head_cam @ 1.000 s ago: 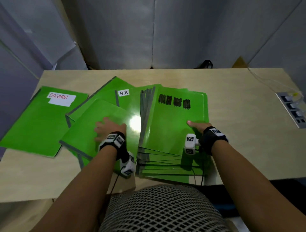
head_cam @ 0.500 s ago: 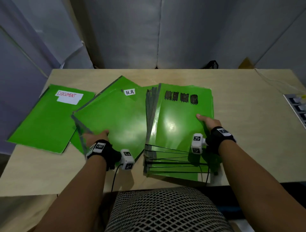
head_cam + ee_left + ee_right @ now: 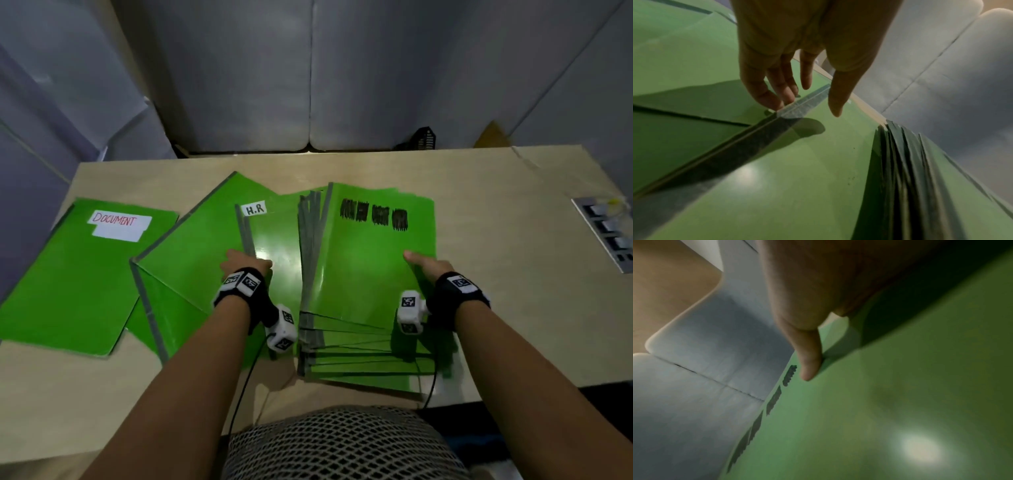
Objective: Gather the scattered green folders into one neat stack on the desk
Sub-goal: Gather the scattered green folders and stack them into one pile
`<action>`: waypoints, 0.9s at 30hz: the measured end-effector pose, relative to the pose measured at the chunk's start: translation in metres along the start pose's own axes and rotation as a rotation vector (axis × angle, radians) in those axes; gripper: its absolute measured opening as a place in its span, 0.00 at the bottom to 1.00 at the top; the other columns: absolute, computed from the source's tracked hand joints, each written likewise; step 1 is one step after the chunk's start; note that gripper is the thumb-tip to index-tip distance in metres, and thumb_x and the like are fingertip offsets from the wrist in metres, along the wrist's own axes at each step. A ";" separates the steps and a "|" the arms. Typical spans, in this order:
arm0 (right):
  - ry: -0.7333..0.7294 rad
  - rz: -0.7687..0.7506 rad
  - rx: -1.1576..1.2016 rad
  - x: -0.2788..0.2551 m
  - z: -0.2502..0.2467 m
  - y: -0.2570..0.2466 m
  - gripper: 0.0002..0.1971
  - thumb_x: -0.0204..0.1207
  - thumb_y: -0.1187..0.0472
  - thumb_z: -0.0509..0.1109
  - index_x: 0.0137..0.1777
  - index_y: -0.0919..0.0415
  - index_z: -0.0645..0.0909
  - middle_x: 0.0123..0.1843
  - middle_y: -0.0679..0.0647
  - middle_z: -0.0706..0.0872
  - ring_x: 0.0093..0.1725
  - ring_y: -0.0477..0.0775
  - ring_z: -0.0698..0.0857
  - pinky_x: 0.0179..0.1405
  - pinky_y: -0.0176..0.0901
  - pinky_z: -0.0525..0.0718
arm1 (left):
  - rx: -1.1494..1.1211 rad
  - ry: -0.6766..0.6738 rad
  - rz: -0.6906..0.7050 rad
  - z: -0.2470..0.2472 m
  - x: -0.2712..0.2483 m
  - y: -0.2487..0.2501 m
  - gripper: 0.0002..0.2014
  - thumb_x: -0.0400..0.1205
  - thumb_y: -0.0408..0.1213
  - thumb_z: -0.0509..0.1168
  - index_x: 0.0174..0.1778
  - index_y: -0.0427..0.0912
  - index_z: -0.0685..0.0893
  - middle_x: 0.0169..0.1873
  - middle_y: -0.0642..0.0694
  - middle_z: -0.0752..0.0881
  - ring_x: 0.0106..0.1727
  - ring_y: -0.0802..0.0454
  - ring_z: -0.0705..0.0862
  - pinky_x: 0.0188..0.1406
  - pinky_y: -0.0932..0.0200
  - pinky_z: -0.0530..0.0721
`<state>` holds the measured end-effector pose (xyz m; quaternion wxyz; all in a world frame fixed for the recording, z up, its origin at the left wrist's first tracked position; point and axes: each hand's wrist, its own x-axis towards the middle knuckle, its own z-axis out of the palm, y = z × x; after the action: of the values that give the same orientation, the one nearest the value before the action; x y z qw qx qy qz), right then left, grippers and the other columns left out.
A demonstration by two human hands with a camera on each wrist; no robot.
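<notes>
A fanned stack of green folders lies centre-right on the desk; its top one carries black scribbled marks. My right hand holds the stack's right edge, thumb flat on top and fingers hidden past the edge. Left of the stack lies the folder labelled H.R, overlapping a plain green folder. My left hand reaches the H.R folder's grey spine: the fingertips touch it and the thumb hovers above the cover. A folder labelled DOCUMENT lies apart at the far left.
The light wooden desk has a grey power strip at its right edge. Grey cushioned panels stand behind it, with a small black object at the back edge. A mesh-patterned surface sits against the desk's near edge.
My left hand left the plain folder's near-left corner and moved up and right to the H.R folder's spine, which is now uncovered. The right hand stayed on the stack.
</notes>
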<state>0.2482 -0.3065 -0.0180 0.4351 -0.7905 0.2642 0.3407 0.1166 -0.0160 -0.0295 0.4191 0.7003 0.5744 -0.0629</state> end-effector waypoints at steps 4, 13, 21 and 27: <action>0.008 -0.018 -0.032 0.004 0.006 0.003 0.42 0.69 0.41 0.75 0.76 0.65 0.69 0.74 0.66 0.76 0.69 0.72 0.77 0.64 0.64 0.78 | -0.108 -0.114 -0.083 0.002 0.006 -0.003 0.34 0.72 0.44 0.76 0.71 0.30 0.75 0.61 0.34 0.85 0.50 0.37 0.84 0.51 0.49 0.84; 0.036 -0.054 -0.217 0.001 0.007 -0.009 0.39 0.74 0.38 0.68 0.76 0.67 0.68 0.73 0.68 0.75 0.67 0.72 0.78 0.67 0.67 0.78 | 0.158 0.062 0.252 -0.010 -0.011 0.048 0.18 0.85 0.29 0.57 0.72 0.30 0.69 0.67 0.28 0.79 0.67 0.32 0.80 0.61 0.44 0.78; 0.039 0.002 -0.181 0.005 0.001 -0.005 0.46 0.65 0.29 0.69 0.72 0.66 0.71 0.66 0.69 0.80 0.55 0.73 0.82 0.57 0.66 0.81 | 0.380 0.246 0.564 -0.070 -0.036 0.109 0.18 0.83 0.28 0.58 0.69 0.32 0.70 0.63 0.26 0.80 0.65 0.27 0.79 0.60 0.41 0.77; 0.010 -0.030 -0.299 -0.009 0.000 -0.008 0.39 0.74 0.33 0.63 0.76 0.61 0.69 0.69 0.66 0.79 0.56 0.68 0.81 0.50 0.57 0.82 | 0.109 0.309 0.726 -0.111 -0.057 0.138 0.19 0.84 0.36 0.61 0.70 0.33 0.69 0.66 0.29 0.79 0.67 0.31 0.78 0.63 0.42 0.76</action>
<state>0.2486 -0.3014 -0.0070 0.3161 -0.8520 0.2011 0.3657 0.1724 0.0163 0.1449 0.2847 0.8803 0.3417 0.1650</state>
